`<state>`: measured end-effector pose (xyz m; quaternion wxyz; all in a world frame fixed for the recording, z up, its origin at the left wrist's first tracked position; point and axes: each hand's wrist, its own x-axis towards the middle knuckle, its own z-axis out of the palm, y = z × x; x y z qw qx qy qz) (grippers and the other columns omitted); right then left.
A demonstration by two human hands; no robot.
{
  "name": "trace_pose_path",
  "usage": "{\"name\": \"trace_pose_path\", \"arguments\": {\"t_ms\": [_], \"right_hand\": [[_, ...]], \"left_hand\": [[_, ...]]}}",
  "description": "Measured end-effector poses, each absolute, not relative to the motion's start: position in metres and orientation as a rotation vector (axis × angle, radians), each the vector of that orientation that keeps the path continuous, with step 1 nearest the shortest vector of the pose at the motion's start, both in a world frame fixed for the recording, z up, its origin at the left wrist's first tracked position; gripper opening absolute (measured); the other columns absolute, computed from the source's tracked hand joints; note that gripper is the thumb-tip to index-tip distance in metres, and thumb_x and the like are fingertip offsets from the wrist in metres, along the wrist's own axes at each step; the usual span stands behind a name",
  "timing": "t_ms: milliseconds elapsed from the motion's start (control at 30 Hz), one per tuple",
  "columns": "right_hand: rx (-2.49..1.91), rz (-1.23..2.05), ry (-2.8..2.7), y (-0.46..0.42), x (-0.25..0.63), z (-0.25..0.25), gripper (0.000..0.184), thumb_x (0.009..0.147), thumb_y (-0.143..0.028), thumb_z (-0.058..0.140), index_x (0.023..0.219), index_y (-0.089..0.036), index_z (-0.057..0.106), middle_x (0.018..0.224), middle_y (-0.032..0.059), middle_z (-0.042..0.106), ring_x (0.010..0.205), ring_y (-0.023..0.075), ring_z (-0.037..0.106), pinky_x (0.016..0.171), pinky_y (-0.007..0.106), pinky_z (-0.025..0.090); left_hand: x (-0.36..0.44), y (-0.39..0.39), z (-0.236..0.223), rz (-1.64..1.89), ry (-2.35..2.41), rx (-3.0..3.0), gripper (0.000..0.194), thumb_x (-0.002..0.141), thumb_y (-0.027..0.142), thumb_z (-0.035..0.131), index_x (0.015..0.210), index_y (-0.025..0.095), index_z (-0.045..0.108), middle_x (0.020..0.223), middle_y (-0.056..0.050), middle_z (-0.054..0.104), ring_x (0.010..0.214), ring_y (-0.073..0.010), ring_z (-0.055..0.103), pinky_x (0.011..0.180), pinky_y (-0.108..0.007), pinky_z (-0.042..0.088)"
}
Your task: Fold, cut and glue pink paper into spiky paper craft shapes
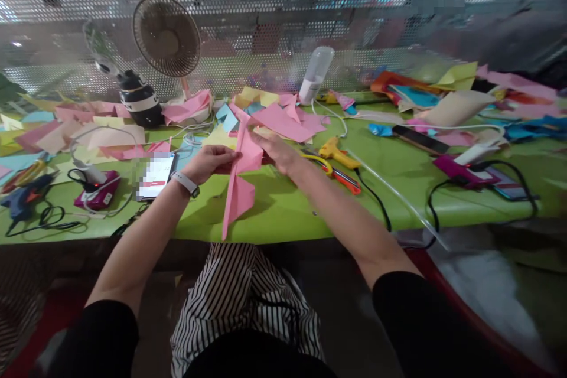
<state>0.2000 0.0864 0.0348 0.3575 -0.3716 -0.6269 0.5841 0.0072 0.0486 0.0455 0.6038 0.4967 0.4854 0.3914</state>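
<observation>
Pink folded paper [248, 156], held mid-frame over a cluttered bench [283, 212]

Smooth green covering spans the bench, with creased coloured paper scraps [117, 137] strewn at left and more at upper right. A round, grilled fan [167, 35] stands upper left. Centrally, both hands grip the paper, a long narrow strip with angular flaps: the left hand [211, 163] pinches its edge; the right hand [277, 150] closes on a flap, fingertips partly hidden. A glossy phone [156, 176] lies left, a yellow glue gun [339, 155] right, near the forearm.

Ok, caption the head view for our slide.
Left hand and right hand hold cut pink paper over a green table.
</observation>
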Motion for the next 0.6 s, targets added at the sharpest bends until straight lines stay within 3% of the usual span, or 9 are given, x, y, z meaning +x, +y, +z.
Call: {"name": "trace_pose_path", "arguments": {"t_ms": [67,133,267,400,600], "right_hand": [[-0.98,1.603,-1.482,0.088,0.203,0.024,0.055,0.075,-0.075,0.061,0.082,-0.021,0.062,0.07,0.0012,0.064,0.066,0.0153,0.064,0.06,0.027,0.054],[-0.98,1.629,-1.433,0.089,0.206,0.017,0.05,0.068,-0.067,0.075,0.079,-0.02,0.061,0.071,-0.0004,0.064,0.063,0.0129,0.064,0.059,0.025,0.053],[-0.983,1.565,-1.471,0.089,0.206,0.008,0.047,0.055,-0.052,0.088,0.068,-0.018,0.058,0.06,-0.005,0.057,0.05,0.0072,0.055,0.052,0.021,0.049],[-0.982,1.586,-1.454,0.085,0.207,0.005,0.045,0.055,-0.048,0.088,0.066,-0.017,0.058,0.059,-0.0054,0.056,0.05,0.0067,0.053,0.052,0.021,0.049],[-0.926,1.6,-1.472,0.082,0.207,0.002,0.04,0.056,-0.044,0.088,0.068,-0.016,0.061,0.06,-0.0051,0.057,0.051,0.0065,0.051,0.049,0.02,0.046]], "left_hand": [[0.005,0.053,0.031,1.007,1.121,1.048,0.027,0.063,0.032,0.09,0.069,0.016,0.068,0.066,0.0,0.068,0.06,-0.0088,0.063,0.063,-0.023,0.056],[0.003,0.057,0.021,1.062,1.091,0.996,0.03,0.062,0.034,0.091,0.069,0.017,0.068,0.065,0.001,0.067,0.058,-0.0077,0.061,0.062,-0.021,0.055],[0.001,0.06,0.011,1.047,1.022,1.026,0.035,0.062,0.041,0.09,0.079,0.016,0.072,0.066,0.001,0.066,0.058,-0.0077,0.06,0.061,-0.021,0.054],[-0.001,0.06,0.008,1.09,1.001,1.053,0.037,0.059,0.041,0.091,0.081,0.016,0.073,0.075,-0.002,0.071,0.067,-0.0112,0.066,0.066,-0.024,0.057],[-0.001,0.057,0.008,1.033,0.995,1.071,0.039,0.06,0.042,0.09,0.08,0.014,0.071,0.074,-0.001,0.07,0.065,-0.0101,0.066,0.063,-0.023,0.057]]}}
